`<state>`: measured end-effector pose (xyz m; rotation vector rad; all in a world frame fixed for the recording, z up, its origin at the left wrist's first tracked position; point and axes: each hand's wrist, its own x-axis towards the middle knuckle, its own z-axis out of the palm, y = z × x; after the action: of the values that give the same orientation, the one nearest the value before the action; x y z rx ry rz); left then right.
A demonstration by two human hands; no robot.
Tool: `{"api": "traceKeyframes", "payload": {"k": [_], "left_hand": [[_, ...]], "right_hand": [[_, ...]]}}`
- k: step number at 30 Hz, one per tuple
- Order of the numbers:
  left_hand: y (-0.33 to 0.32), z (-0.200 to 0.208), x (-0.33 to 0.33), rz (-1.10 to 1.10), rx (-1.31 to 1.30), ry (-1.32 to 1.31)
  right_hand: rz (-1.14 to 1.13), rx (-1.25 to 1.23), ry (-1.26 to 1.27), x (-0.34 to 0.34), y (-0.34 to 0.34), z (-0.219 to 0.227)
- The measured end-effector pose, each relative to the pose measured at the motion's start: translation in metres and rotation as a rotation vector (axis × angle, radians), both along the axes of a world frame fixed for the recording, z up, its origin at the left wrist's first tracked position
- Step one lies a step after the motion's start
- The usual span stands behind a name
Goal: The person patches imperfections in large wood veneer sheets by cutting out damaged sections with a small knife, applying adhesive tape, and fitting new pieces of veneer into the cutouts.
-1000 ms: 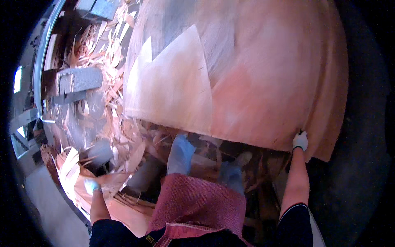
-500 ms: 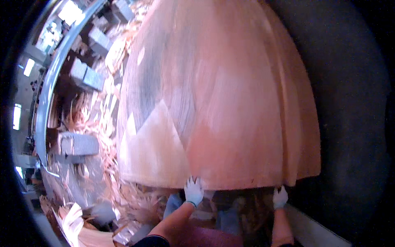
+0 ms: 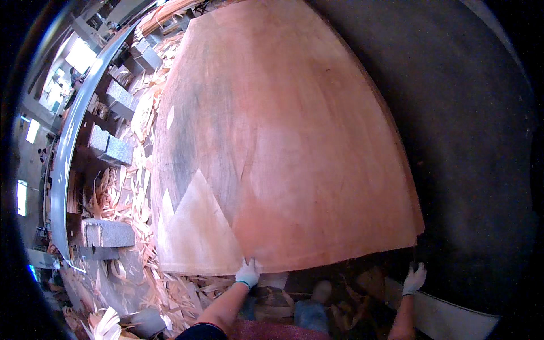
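Note:
A large sheet of reddish-brown wood veneer (image 3: pixel 317 158) lies in front of me, with dark grey streaks on its left half. A paler pointed piece (image 3: pixel 198 232) shows at its near left. My left hand (image 3: pixel 248 273), in a white glove, rests on the sheet's near edge with its fingers apart. Just off the near right corner is my gloved right hand (image 3: pixel 415 279); its fingers are spread and I see nothing in them.
Wood shavings and veneer scraps (image 3: pixel 107 195) cover the floor on the left, among grey blocks (image 3: pixel 113 232). A long metal beam (image 3: pixel 71 147) runs beyond them. A dark surface (image 3: pixel 470 141) lies on the right, and a pale board (image 3: pixel 453 317) sits at lower right.
My right hand has moved right, past the sheet's corner. The fold or loose strip along the sheet's right side now lies flatter. My left hand stays at the near edge, and the view has shifted.

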<state>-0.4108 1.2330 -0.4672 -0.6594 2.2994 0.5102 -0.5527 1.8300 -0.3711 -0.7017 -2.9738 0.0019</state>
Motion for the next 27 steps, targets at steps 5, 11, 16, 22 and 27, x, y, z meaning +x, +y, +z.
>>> {"api": "traceKeyframes", "payload": {"k": [5,11,16,22,27], "left_hand": [[-0.001,0.001,0.002,-0.001,0.002,-0.017],[-0.02,-0.001,0.008,-0.046,0.065,0.036],[-0.049,0.011,-0.051,0.083,-0.065,0.212],[-0.103,0.016,-0.195,0.127,-0.549,0.584],[-0.138,0.005,-0.274,0.279,-0.324,0.318]], "right_hand": [[0.112,0.191,0.153,-0.031,0.011,0.022],[0.081,-0.003,0.022,-0.069,-0.047,0.05],[0.082,-0.11,-0.033,-0.062,-0.121,0.057],[0.122,-0.465,-0.063,0.012,-0.232,0.007],[-0.106,-1.104,-0.08,0.084,-0.331,-0.03]]}}
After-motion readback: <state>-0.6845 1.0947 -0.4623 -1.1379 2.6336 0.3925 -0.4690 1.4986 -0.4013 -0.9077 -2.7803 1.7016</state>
